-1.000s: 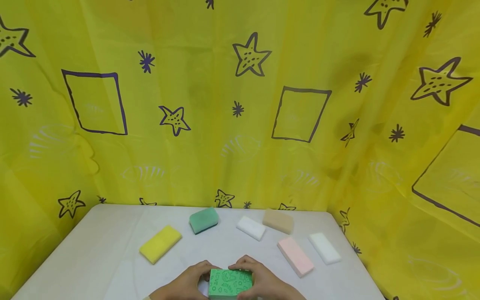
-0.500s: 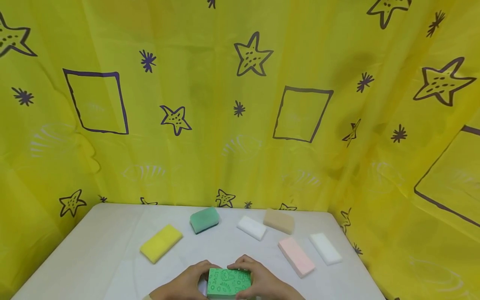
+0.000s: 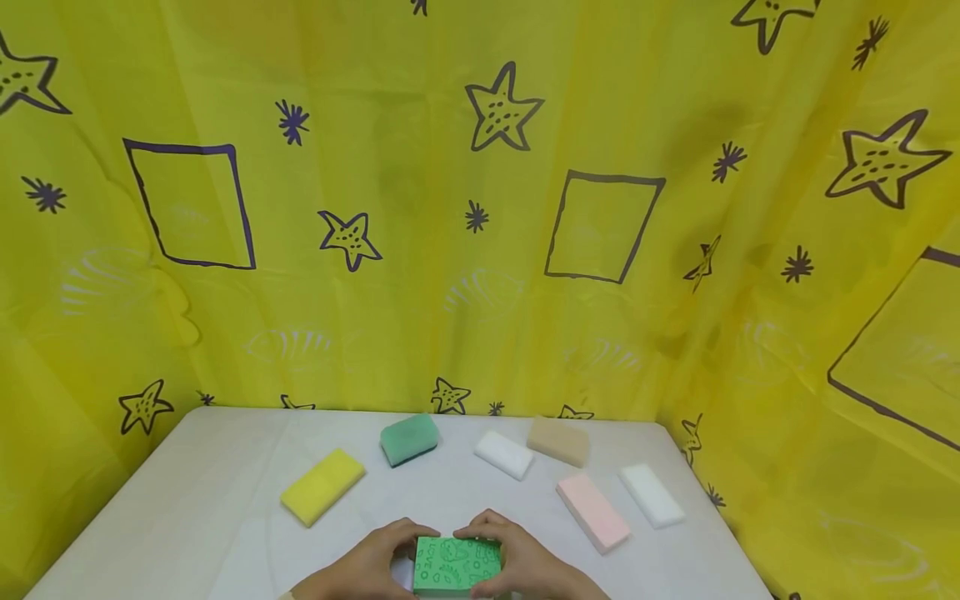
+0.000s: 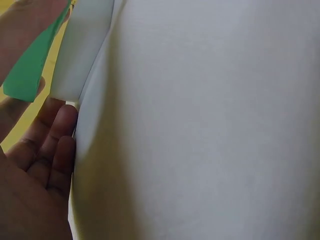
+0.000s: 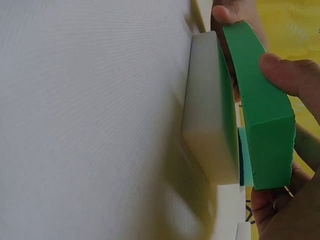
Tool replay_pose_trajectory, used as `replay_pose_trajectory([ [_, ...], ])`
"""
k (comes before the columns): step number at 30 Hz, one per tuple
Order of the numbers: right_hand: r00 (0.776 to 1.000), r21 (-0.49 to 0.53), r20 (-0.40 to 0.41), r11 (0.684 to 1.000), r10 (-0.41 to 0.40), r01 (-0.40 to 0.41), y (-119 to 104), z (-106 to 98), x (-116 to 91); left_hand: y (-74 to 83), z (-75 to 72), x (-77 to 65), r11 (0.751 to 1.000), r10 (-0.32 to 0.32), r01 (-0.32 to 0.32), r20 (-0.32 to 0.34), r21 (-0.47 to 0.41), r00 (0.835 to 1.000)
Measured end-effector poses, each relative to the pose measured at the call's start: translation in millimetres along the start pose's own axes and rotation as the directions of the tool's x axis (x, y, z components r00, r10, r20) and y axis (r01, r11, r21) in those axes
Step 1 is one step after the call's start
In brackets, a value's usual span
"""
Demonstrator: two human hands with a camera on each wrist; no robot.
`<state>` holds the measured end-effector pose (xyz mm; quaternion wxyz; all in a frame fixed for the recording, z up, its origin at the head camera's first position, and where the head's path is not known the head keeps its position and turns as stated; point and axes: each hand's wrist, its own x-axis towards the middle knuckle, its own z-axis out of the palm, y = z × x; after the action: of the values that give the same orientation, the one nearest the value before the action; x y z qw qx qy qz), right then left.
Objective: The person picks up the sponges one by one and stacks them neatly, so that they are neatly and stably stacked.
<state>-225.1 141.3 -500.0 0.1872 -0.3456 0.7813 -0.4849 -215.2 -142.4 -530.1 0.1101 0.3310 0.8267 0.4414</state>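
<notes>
A bright green sponge point(image 3: 456, 565) with doodles and lettering on its top face is held between both hands, at the front middle in the head view. My left hand point(image 3: 365, 565) grips its left end, thumb at the near side and fingers at the far side. My right hand point(image 3: 531, 567) grips the right end the same way. In the right wrist view, the green sponge point(image 5: 265, 107) is slightly bent, above a thick white block point(image 5: 202, 90) that stands on the table. A gap shows between the two. The left wrist view shows the white block point(image 4: 82, 47) below the fingers.
Around the hands on the white table point(image 3: 187, 500) lie a yellow sponge point(image 3: 322, 487), a darker green sponge point(image 3: 408, 439), a white sponge point(image 3: 504, 455), a beige sponge point(image 3: 558, 441), a pink sponge point(image 3: 593, 512) and another white sponge point(image 3: 651, 496). A yellow curtain point(image 3: 405, 317) stands behind.
Both hands and the bright green sponge have shifted very slightly left in the head view. The hold looks the same, and the other sponges stay where they were.
</notes>
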Motion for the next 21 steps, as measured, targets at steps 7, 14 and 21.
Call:
replay_pose_trajectory([
  [7, 1.000, 0.021, 0.000, 1.000, 0.012, -0.012, 1.7, 1.6, 0.7, -2.8, -2.4, -2.8, 0.999, 0.049, -0.048, -0.031, 0.011, 0.998],
  [14, 1.000, 0.003, -0.005, 1.000, 0.010, -0.010, 1.8, 2.6, 1.8, -2.7, -3.7, -3.7, 0.990, 0.140, -0.138, -0.075, 0.036, 0.987],
  [21, 1.000, -0.009, -0.004, 1.000, 0.009, -0.009, 0.4, 3.4, 2.3, -1.9, -3.6, -3.6, 0.988, 0.155, -0.153, -0.083, 0.022, 0.985],
])
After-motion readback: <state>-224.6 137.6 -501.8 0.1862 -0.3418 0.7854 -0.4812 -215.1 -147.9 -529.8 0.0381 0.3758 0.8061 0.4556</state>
